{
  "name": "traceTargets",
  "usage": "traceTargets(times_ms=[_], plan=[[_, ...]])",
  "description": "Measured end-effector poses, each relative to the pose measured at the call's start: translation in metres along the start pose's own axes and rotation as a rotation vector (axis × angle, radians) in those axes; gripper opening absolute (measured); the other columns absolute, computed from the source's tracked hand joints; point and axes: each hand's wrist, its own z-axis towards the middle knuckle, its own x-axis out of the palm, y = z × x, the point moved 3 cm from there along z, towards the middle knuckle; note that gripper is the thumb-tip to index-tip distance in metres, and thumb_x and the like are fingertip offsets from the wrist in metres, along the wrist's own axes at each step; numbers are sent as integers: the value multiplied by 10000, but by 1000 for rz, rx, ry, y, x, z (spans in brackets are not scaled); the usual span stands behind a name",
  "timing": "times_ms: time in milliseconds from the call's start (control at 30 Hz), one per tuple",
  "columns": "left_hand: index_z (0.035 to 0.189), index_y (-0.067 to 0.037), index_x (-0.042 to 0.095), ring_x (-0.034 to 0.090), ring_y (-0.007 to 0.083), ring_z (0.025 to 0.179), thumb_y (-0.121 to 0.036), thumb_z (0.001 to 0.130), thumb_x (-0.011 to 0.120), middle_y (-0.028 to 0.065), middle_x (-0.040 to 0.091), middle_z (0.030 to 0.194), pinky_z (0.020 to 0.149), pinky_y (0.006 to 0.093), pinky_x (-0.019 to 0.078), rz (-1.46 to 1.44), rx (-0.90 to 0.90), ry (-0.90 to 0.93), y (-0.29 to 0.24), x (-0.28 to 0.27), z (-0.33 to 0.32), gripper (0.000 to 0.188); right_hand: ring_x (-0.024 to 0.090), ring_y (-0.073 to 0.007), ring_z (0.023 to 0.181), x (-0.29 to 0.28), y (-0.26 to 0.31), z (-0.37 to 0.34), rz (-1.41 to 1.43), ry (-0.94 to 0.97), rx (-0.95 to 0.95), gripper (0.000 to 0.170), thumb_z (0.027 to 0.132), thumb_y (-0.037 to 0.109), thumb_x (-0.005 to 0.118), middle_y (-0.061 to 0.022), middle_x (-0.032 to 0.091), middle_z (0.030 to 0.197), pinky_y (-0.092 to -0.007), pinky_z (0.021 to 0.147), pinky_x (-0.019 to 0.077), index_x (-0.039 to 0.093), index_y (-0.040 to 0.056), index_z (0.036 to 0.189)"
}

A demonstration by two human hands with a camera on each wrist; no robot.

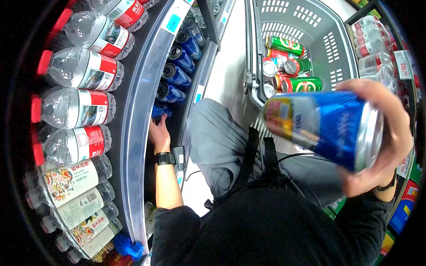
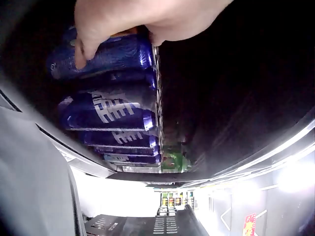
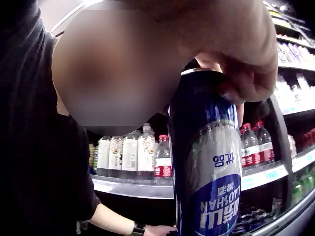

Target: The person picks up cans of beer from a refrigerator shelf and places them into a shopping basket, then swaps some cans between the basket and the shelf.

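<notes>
The person's right hand point(image 1: 398, 128) grasps a blue-and-silver metal can point(image 1: 333, 122) in the air. The left hand point(image 1: 160, 135) grips a dark-blue metal can point(image 2: 113, 59) on the low dark shelf point(image 1: 207, 66). Farther is a grey plastic basket point(image 1: 288, 30) with green and red cans point(image 1: 306, 84).

Blk short-slv top point(image 1: 275, 221), gry trousers point(image 1: 217, 133), blk L wristband point(image 1: 165, 158), blk R wristband point(image 1: 388, 184).
</notes>
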Motion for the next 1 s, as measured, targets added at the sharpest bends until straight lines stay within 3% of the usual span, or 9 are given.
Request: traceTargets(times_ms=[167, 300, 433, 567, 633, 667, 700, 867, 1000], plan=[[1440, -20, 281, 286, 315, 1335, -280, 946, 573, 176, 234, 1472, 1074, 480, 384, -139, -63, 81, -5, -9, 6, 630, 688, -338, 804, 22, 17, 19, 9, 156, -182, 702, 558, 339, 824, -250, 651, 916, -357, 709, 557, 588, -83, 1067], [1461, -33, 244, 329, 364, 1333, -325, 956, 566, 159, 181, 1526, 1091, 486, 345, -232, -190, -261, -9, 6, -32, 667, 694, -327, 837, 41, 24, 19, 52, 162, -137, 642, 603, 305, 824, -230, 661, 963, -360, 723, 558, 602, -59, 1082], [1317, -17, 421, 493, 334, 1172, -301, 940, 583, 174, 457, 1326, 1022, 448, 399, 173, 204, 74, -57, 51, -134, 499, 686, -324, 806, 65, 21, 16, 160, 158, -63, 616, 587, 236, 824, -201, 664, 941, -358, 697, 555, 601, -50, 1084], [1286, 9, 443, 508, 361, 1186, -255, 714, 809, 234, 489, 1302, 1001, 458, 419, 524, 749, 779, -107, 113, -220, 729, 680, -321, 790, 93, 15, 13, 246, 234, -41, 625, 593, 222, 827, -181, 659, 977, -362, 672, 555, 595, -18, 1121], [1285, 12, 438, 531, 380, 1165, -215, 645, 860, 253, 508, 1284, 964, 462, 448, 627, 481, 900, -100, 123, -231, 800, 679, -319, 787, 106, 17, 7, 311, 224, -62, 632, 601, 226, 832, -178, 655, 999, -362, 668, 556, 592, -6, 1138], [1287, 7, 431, 582, 387, 1082, -180, 647, 856, 245, 549, 1234, 916, 468, 480, 549, 202, 790, -81, 115, -231, 791, 680, -313, 787, 110, 19, 4, 361, 241, -82, 646, 605, 235, 837, -177, 649, 1024, -363, 663, 557, 588, 1, 1154], [1285, 7, 429, 615, 386, 1016, -176, 679, 836, 239, 588, 1171, 879, 459, 502, 633, 688, 753, -96, 127, -238, 752, 680, -307, 788, 113, 20, 2, 410, 256, -104, 660, 610, 243, 843, -176, 644, 1049, -363, 657, 558, 584, 9, 1169], [1258, 4, 470, 627, 335, 1019, -123, 727, 772, 222, 598, 1151, 902, 390, 507, 487, 841, 575, -87, 117, -203, 624, 663, -288, 824, 108, 12, -9, 377, 153, -11, 568, 674, 81, 790, -155, 655, 994, -331, 676, 534, 580, 2, 1197], [1199, 11, 526, 593, 207, 1013, -40, 696, 829, 109, 605, 1132, 908, 356, 479, 527, 450, 127, -61, 77, -159, 589, 601, -255, 669, 100, -3, -19, 248, 197, 14, 524, 692, 84, 774, -108, 634, 844, -338, 579, 482, 590, 6, 1177]])
